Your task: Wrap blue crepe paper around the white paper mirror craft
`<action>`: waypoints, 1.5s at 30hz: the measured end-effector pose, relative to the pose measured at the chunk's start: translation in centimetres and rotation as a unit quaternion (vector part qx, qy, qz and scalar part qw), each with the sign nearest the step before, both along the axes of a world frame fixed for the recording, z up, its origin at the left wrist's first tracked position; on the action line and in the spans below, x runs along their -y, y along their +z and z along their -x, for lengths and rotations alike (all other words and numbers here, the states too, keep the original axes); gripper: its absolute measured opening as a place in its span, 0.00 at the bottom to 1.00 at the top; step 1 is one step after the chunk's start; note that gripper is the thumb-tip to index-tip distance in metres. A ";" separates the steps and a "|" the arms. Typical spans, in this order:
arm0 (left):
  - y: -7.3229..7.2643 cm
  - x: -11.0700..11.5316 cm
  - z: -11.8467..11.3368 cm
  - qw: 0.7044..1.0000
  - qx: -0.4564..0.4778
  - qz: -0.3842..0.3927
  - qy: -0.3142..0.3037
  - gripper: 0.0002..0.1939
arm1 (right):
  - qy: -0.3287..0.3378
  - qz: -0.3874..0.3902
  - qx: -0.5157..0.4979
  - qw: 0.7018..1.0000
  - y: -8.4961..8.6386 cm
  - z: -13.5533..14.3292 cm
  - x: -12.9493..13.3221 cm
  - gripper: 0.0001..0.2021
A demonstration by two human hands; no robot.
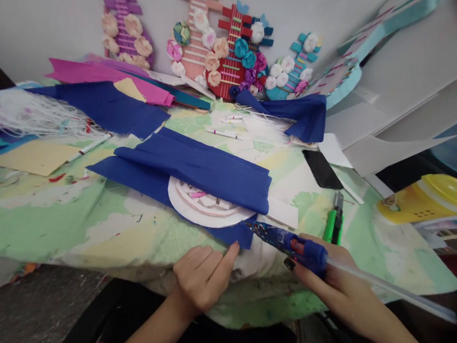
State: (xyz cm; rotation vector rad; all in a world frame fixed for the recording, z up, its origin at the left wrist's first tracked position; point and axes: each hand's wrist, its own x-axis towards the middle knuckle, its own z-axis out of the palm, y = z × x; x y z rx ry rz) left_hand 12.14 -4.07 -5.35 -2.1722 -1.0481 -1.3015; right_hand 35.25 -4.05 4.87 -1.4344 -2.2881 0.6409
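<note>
My right hand (pixel 335 279) is closed round a blue glue gun (pixel 305 252) with a clear glue stick at its back. The gun's nozzle points left, at the edge of blue crepe paper (pixel 208 170). Folded over a white round cardboard piece (pixel 181 205), the blue paper hides its upper part. Just below it, my left hand (pixel 205 276) has its index fingertip at the paper's lower corner, the other fingers curled; whether it pinches the paper is unclear.
A green cutter (pixel 334 218) and black phone (pixel 322 169) lie to the right, near a yellow container (pixel 437 200). Decorated paper guitars (pixel 233 49) lean on the back wall. White cord (pixel 37 115) and coloured paper (pixel 112 78) lie at the left.
</note>
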 end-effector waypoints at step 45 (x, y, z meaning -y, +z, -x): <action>4.9 -4.5 0.9 0.966 0.114 0.232 0.008 0.05 | -0.442 -0.107 0.083 0.887 -6.8 -15.8 5.8 0.24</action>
